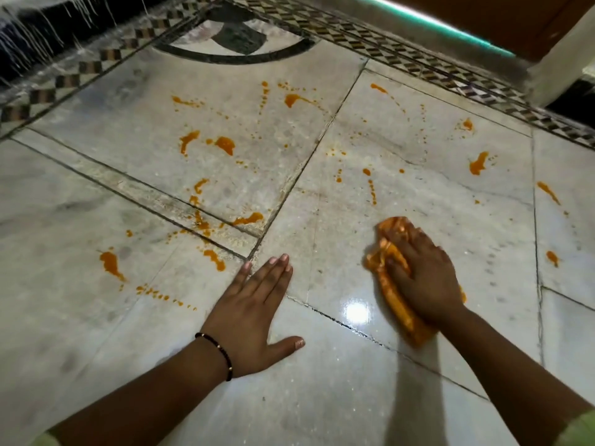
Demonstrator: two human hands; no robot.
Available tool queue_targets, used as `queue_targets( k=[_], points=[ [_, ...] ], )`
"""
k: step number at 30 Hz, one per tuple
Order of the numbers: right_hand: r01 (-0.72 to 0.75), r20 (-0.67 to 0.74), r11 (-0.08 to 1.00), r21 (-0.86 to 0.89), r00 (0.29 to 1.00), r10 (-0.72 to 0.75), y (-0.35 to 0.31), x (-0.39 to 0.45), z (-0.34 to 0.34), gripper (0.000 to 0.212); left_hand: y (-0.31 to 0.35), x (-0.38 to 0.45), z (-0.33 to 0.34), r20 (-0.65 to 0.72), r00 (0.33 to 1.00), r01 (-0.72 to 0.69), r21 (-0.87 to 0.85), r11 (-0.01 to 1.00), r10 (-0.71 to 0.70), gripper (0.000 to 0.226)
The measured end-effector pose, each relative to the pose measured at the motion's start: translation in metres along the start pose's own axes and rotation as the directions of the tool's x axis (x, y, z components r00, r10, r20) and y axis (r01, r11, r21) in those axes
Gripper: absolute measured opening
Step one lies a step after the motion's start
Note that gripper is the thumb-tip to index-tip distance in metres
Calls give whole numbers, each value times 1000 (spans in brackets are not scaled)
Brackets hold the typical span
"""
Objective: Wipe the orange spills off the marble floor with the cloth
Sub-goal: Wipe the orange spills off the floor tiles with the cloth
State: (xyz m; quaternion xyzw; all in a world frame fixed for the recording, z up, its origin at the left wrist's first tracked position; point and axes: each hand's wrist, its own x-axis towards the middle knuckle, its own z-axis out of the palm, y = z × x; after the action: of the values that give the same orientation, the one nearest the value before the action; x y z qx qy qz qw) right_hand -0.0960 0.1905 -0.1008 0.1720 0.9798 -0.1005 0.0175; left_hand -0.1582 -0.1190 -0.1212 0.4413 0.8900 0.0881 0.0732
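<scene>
Orange spills [224,145] lie scattered in blobs and drips over the pale marble floor [402,194], to the left, ahead and right of my hands. My right hand [425,275] presses flat on a crumpled orange cloth [394,304] on the floor at the right, fingers bent over its far end. The cloth sticks out in front of and behind the hand. My left hand [254,313] rests palm down on the bare marble, fingers together, holding nothing; a dark bead bracelet circles its wrist. The wet tile between my hands shines with a light's reflection.
A checkered inlay border [386,37] runs along the far edge of the floor, around a dark circular inlay [238,40]. A white post [560,59] stands at the far right. Dark grout lines cross the tiles.
</scene>
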Motion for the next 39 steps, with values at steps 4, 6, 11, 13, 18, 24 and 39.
queue_targets(
  k=[4, 6, 11, 13, 18, 24, 39],
  points=[
    [-170, -32, 984, 59, 984, 173, -64, 56, 7, 66, 1, 0, -1, 15, 1000, 2, 8, 1000, -3, 97],
    [-19, 29, 999, 37, 999, 18, -102, 60, 15, 66, 0, 1, 0, 24, 1000, -1, 18, 1000, 1, 97],
    [335, 61, 942, 15, 940, -335, -87, -4, 14, 57, -2, 1, -1, 17, 1000, -14, 14, 1000, 14, 97],
    [291, 13, 957, -7, 957, -291, -50, -22, 8, 54, -1, 1, -2, 7, 1000, -17, 5, 1000, 17, 97],
    [-169, -81, 985, -20, 983, 167, -35, 19, 5, 70, 1, 1, -1, 0, 1000, -4, 3, 1000, 4, 98],
    [75, -37, 996, 39, 997, -74, -118, 45, 23, 58, 0, 2, -2, 3, 1000, -10, 16, 1000, 10, 97],
    [-280, -108, 956, 83, 951, 288, -63, 66, 13, 69, -1, 2, -3, 13, 1000, -21, -3, 1000, 21, 97]
  ],
)
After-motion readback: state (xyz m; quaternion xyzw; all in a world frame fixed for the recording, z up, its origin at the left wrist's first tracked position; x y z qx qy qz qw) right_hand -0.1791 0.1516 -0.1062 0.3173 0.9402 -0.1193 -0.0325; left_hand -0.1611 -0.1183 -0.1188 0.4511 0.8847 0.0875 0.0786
